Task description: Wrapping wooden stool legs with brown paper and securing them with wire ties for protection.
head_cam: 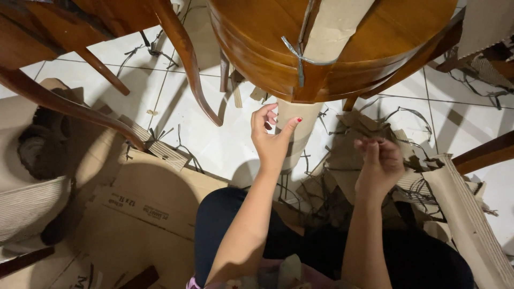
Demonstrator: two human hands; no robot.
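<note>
— Looking at the table leg (292,136), I'd say the unwrapping is partly done. Cardboard wrap covers the leg under the round wooden top (332,48), and a cardboard strip (334,27) lies tied across the top with a grey strap (299,59).

— Where are the hands?

— Her left hand (272,136) is up against the wrapped leg, fingers spread and curled, thumb out, touching the cardboard rather than clamped on it. The right hand (379,163) hangs a little to the side, apart from the leg, fingers bunched together; whether it pinches a scrap I cannot tell.

— And what has come off?

— Plenty, judging by the floor. A heap of torn cardboard (348,160) and cut straps (412,115) lies on the white tiles just behind the right hand, a corrugated sheet (466,214) leans at the right, and a big flat carton (144,214) is spread at the left by her knee.

— So what is left?

— The leg's wrap and the strapped strip on top, as far as I can see. The chair legs (187,64) nearby look bare already.
</note>
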